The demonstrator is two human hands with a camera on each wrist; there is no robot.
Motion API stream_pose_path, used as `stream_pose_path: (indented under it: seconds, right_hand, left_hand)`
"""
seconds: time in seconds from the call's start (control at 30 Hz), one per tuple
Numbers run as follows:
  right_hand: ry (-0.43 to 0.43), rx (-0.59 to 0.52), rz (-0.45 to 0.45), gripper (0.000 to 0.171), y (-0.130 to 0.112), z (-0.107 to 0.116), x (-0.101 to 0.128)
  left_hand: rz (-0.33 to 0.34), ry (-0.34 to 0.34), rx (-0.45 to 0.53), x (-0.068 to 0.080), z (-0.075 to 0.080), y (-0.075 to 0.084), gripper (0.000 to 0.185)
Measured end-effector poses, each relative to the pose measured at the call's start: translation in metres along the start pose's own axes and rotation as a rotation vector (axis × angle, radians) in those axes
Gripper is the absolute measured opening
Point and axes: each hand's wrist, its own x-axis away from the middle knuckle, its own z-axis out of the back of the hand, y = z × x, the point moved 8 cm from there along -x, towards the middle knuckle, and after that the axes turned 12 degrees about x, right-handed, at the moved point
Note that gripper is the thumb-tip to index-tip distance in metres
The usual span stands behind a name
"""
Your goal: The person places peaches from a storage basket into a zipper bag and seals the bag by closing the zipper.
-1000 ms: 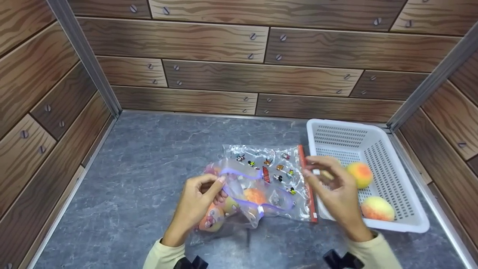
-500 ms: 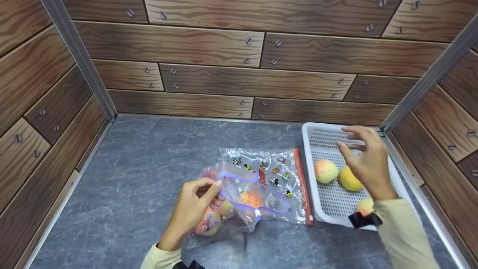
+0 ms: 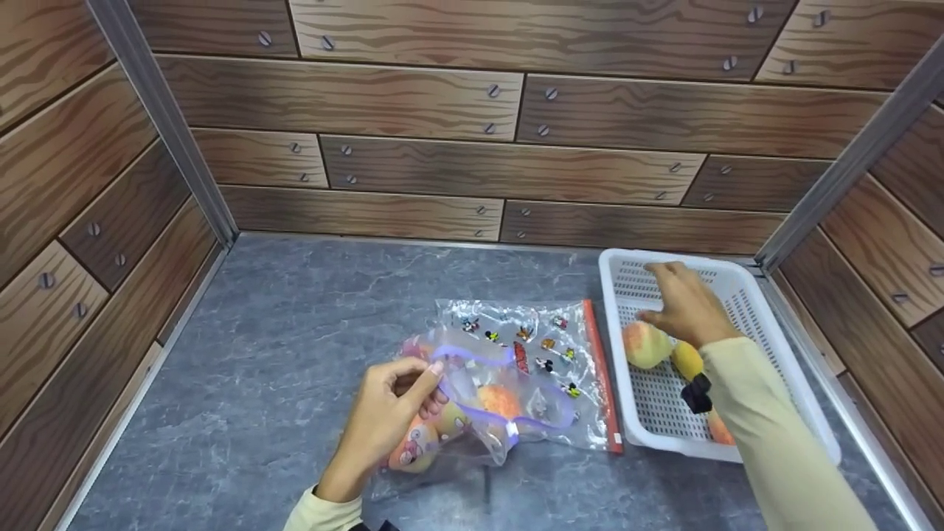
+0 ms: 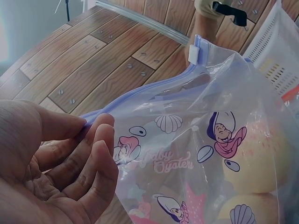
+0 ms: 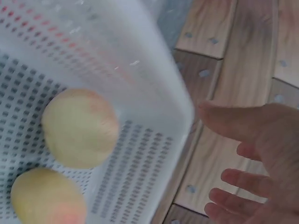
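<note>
Bagging peaches: left hand holds the bag open, right hand reaches into the basket.

The left hand [image 3: 387, 413] pinches the purple zip rim of the bag [image 3: 472, 398], which lies on the counter with peaches already inside. To its right, in the white basket [image 3: 745, 295], the right hand [image 3: 686, 306] hovers with fingers spread loosely, holding nothing, just above a peach [image 3: 645, 345]. Next, I judge, it must close round that peach and carry it left into the bag's mouth.

The clear zip bag [image 4: 196, 158] bears the pink script "Baby Oyster".
</note>
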Motion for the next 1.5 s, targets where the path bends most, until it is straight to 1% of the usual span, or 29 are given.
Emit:
stream_pose_path:
  seconds: [0.1, 0.27, 0.37, 0.5, 0.6, 0.67, 0.8, 0.9, 0.97, 1.07, 1.2, 1.27, 1.33, 1.43, 1.5]
  right_hand:
    - [-0.087, 0.010, -0.004, 0.083, 0.003, -0.018, -0.002]
    - [-0.172, 0.004, 0.006, 0.084, 0.004, -0.044, 0.003]
    - [-0.219, -0.005, 0.016, 0.082, 0.004, -0.055, 0.006]
    - [-0.278, 0.010, 0.025, 0.076, 0.005, -0.064, 0.008]
    - [-0.284, 0.010, 0.017, 0.073, 0.007, -0.065, 0.008]
    - [-0.271, -0.009, 0.018, 0.070, 0.007, -0.064, 0.008]
    - [-0.245, -0.053, 0.023, 0.050, 0.007, -0.065, 0.009]
    - [-0.236, -0.068, 0.015, 0.040, 0.009, -0.067, 0.009]
    - [-0.233, -0.077, 0.008, 0.041, 0.010, -0.068, 0.009]
    - [-0.236, -0.091, 0.034, 0.043, 0.009, -0.070, 0.011]
    - [-0.290, -0.118, 0.074, 0.049, 0.009, -0.076, 0.018]
    - [-0.334, -0.146, 0.054, 0.056, 0.012, -0.079, 0.023]
    - [-0.360, -0.171, 0.033, 0.061, 0.014, -0.082, 0.026]
    - [-0.367, -0.188, 0.011, 0.063, 0.016, -0.084, 0.029]
    - [-0.364, -0.188, 0.018, 0.062, 0.016, -0.086, 0.031]
  left_hand:
    - [0.004, -0.001, 0.002, 0.001, 0.001, -0.001, 0.026]
    - [0.005, 0.003, -0.010, 0.002, 0.003, -0.001, 0.026]
    - [0.007, -0.005, -0.011, 0.002, 0.002, -0.001, 0.027]
    - [0.006, -0.009, -0.011, 0.003, 0.002, -0.002, 0.025]
    - [0.003, -0.008, -0.014, 0.002, 0.003, -0.003, 0.025]
    - [-0.001, -0.007, -0.014, 0.002, 0.003, -0.002, 0.024]
    - [-0.006, -0.008, -0.012, 0.001, 0.003, -0.003, 0.024]
    - [-0.011, -0.011, -0.013, 0.000, 0.003, -0.002, 0.023]
    - [-0.012, -0.014, -0.012, 0.000, 0.003, -0.002, 0.024]
    - [-0.005, -0.018, -0.011, -0.001, 0.002, -0.002, 0.026]
    - [0.007, -0.018, -0.011, -0.001, 0.001, -0.003, 0.027]
    - [0.005, -0.016, -0.013, -0.001, 0.000, -0.003, 0.027]
    - [0.001, -0.015, -0.015, -0.001, 0.001, -0.003, 0.027]
    - [-0.004, -0.012, -0.013, -0.001, 0.001, -0.004, 0.026]
    - [0.000, -0.010, -0.006, 0.000, 0.002, -0.005, 0.025]
